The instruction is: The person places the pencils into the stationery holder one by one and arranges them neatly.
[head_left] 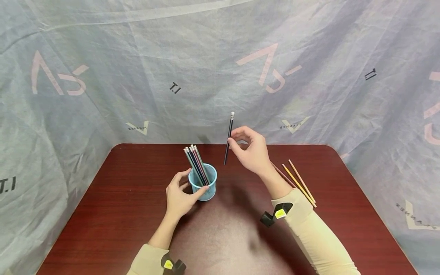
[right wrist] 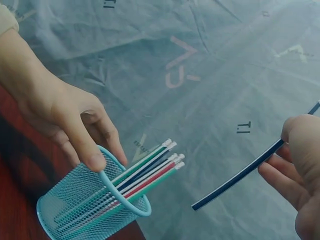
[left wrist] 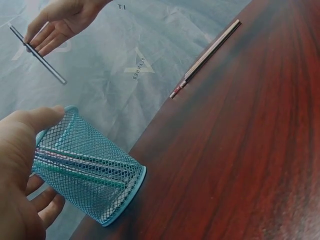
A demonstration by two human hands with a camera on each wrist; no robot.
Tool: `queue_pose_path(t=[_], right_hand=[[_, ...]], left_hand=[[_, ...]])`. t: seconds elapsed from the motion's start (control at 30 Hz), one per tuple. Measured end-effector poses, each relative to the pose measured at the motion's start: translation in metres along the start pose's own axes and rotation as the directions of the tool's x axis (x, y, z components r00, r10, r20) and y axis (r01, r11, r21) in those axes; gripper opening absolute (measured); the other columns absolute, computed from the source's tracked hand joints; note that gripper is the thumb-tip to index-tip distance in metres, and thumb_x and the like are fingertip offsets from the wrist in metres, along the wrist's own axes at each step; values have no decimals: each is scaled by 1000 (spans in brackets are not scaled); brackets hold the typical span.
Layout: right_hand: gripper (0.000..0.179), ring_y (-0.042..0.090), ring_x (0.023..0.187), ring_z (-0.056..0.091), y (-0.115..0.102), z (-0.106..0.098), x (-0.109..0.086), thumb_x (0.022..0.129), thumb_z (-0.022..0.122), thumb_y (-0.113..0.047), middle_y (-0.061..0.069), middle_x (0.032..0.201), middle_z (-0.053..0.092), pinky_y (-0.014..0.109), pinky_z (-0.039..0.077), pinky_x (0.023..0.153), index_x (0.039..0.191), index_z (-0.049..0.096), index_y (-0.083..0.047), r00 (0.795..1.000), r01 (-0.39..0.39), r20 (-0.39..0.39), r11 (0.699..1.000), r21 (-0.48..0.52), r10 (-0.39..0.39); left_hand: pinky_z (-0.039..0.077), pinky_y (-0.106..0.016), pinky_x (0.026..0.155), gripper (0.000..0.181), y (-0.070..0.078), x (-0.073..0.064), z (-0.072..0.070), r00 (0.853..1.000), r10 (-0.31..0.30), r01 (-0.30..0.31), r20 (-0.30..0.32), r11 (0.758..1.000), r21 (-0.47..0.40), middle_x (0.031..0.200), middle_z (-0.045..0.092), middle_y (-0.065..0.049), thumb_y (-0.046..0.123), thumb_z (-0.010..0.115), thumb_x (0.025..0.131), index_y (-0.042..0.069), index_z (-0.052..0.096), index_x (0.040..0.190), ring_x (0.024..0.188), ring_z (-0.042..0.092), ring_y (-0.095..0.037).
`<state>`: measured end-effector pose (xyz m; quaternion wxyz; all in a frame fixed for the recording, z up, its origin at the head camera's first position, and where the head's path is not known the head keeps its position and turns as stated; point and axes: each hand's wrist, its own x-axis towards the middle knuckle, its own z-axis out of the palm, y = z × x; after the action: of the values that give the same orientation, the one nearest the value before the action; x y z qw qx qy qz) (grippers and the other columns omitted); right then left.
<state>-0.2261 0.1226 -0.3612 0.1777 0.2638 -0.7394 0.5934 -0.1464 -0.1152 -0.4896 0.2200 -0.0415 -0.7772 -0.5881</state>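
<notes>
A light-blue mesh pencil cup [head_left: 207, 195] stands upright on the table, and my left hand [head_left: 180, 196] grips its rim with thumb and fingers around the near and left sides. Several pencils [right wrist: 150, 176] in green, dark blue and red lean inside it, white erasers up. Above the table, to the right of the cup, my right hand [head_left: 252, 151] pinches a dark blue pencil [head_left: 227, 151] between thumb and fingers. Its eraser end points up and its lower end hangs free in the air, level with the cup's rim in the head view.
On the dark red table [head_left: 120, 198], a yellow pencil [head_left: 298, 182], a pinkish pencil [head_left: 299, 177] and a reddish pencil [head_left: 282, 175] lie at the right, partly behind the right forearm. A grey printed cloth [head_left: 206, 68] hangs behind and around the table.
</notes>
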Motion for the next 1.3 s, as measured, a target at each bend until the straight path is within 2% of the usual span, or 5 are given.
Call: queue_pose_path(t=[0.2,0.43,0.67,0.83,1.3], right_hand=[[8,17,84,76,0,10,-1,97,71,3,16,95,75,31,68,76,104,68,2,999,27,37,999,26,-28],[8,27,87,78,-2,28,-1,98,72,0,14,97,75,28,67,76,105,67,-1,996,36,86,999,-2,-36],[9,22,86,77,3,45,-3,100,72,-6,10,97,76,28,66,73,107,67,-4,989,45,144,999,-20,-41],[10,18,87,76,7,51,-7,101,72,-6,8,97,77,27,65,71,108,66,-5,982,62,185,995,-75,-48],[9,16,91,75,20,71,-14,102,69,-9,5,99,73,28,64,73,109,64,-8,958,42,284,975,-218,22]], left_hand=[[64,-46,96,73,0,0,-1,1000,-5,5,1,1000,4,133,71,-15,14,101,70,1,67,133,120,71,-30],[64,-46,97,73,0,1,-2,1000,-7,7,3,1000,3,132,71,-15,14,101,70,1,67,133,120,71,-30],[64,-44,96,73,-2,0,-3,1000,-14,14,-2,1000,-4,130,72,-14,14,102,70,2,68,133,118,72,-30],[65,-46,96,73,-3,1,-2,1000,-9,9,4,1000,-2,131,72,-14,16,101,71,3,67,134,118,72,-30],[65,-48,97,75,-4,-1,-6,999,-34,34,7,999,8,130,72,-12,18,102,71,6,67,136,119,71,-28]])
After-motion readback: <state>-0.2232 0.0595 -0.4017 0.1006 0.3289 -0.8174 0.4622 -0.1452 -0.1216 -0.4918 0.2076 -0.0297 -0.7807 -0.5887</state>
